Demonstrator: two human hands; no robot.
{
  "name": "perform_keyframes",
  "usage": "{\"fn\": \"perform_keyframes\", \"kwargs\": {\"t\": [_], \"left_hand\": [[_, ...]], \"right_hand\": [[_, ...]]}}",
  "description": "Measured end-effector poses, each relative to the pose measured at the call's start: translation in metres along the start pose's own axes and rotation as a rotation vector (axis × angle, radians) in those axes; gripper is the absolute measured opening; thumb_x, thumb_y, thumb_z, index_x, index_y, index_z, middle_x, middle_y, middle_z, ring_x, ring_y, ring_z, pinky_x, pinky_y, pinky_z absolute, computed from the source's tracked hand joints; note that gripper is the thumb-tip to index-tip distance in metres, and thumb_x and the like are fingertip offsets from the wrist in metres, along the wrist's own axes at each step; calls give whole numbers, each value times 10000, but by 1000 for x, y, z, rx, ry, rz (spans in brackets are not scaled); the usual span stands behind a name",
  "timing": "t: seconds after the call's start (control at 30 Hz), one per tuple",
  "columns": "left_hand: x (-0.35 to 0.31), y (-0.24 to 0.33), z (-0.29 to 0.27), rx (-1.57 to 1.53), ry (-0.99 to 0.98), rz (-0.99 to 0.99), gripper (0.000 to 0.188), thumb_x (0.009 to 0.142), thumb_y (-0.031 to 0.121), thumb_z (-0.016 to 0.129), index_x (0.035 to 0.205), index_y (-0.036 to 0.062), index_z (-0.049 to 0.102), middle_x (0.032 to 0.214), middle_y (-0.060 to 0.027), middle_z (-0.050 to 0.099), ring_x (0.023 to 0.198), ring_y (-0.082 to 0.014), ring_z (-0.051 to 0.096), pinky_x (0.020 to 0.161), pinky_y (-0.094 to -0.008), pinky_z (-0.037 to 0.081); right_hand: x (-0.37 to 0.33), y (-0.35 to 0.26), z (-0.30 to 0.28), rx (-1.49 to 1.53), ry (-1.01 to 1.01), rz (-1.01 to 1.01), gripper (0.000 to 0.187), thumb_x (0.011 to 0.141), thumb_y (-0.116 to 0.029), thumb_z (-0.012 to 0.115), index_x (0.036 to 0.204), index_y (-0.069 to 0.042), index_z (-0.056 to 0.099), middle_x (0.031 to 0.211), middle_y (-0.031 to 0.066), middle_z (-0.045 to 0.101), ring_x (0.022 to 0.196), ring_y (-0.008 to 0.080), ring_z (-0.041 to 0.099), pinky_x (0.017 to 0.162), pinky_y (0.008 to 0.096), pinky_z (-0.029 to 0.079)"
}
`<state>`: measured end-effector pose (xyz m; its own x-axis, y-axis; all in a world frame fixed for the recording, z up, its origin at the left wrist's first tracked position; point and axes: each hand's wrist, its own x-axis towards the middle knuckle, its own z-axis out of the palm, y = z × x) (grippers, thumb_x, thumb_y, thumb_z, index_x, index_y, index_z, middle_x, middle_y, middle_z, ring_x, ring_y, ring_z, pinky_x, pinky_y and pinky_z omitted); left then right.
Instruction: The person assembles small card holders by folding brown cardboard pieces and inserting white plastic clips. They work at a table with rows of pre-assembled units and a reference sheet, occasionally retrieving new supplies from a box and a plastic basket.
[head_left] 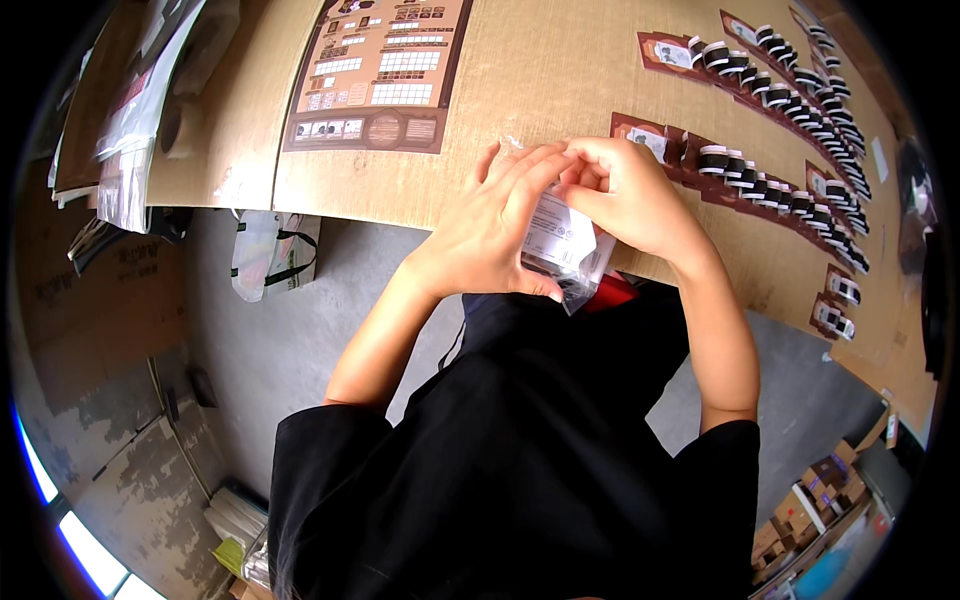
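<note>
Both hands are up at the near edge of the cardboard-covered worktop [560, 70], and between them is a small clear plastic bag [572, 248] with a white label and something dark inside. My left hand [490, 235] grasps the bag from the left, thumb underneath at its lower edge and fingers curled over the top; my right hand [635, 195] pinches the bag's upper edge, fingertips bunched tight against the left ones. The bag hangs over the worktop's edge, above my lap, not resting on anything. That is the risk I see: if either pinch slackens, the slippery film could slide out and drop past the edge to the concrete floor [280, 340]. The top edge is hidden under my fingers, so I cannot tell whether it is open or sealed; if open, a tilt could spill the dark contents. To my right, the rows of brown cards with black bands [770, 185] lie close to my right wrist, and a careless sweep of that forearm could knock them out of line. The printed brown sheet [385, 70] sits well clear.
</note>
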<state>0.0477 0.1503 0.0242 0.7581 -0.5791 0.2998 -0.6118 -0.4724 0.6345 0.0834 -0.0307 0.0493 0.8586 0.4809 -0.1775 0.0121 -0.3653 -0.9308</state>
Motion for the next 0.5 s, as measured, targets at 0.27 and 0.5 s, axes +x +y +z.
{"fn": "perform_keyframes", "kwargs": {"t": [0.27, 0.5], "left_hand": [[7, 7, 0, 104, 1, -78, 1063, 438, 246, 834, 1323, 45, 281, 1219, -132, 450, 1130, -314, 419, 936, -424, 316], [5, 9, 0, 86, 17, -122, 1016, 445, 201, 832, 1320, 95, 327, 1219, -118, 442, 1136, -294, 405, 944, -409, 310]], "right_hand": [[-25, 14, -9, 724, 187, -120, 168, 774, 28, 530, 931, -26, 505, 619, -64, 429, 537, 3, 380, 482, 168, 304], [-97, 59, -12, 559, 677, -154, 121, 850, -31, 470, 928, 1, 557, 676, -45, 471, 565, 5, 353, 492, 167, 241]]}}
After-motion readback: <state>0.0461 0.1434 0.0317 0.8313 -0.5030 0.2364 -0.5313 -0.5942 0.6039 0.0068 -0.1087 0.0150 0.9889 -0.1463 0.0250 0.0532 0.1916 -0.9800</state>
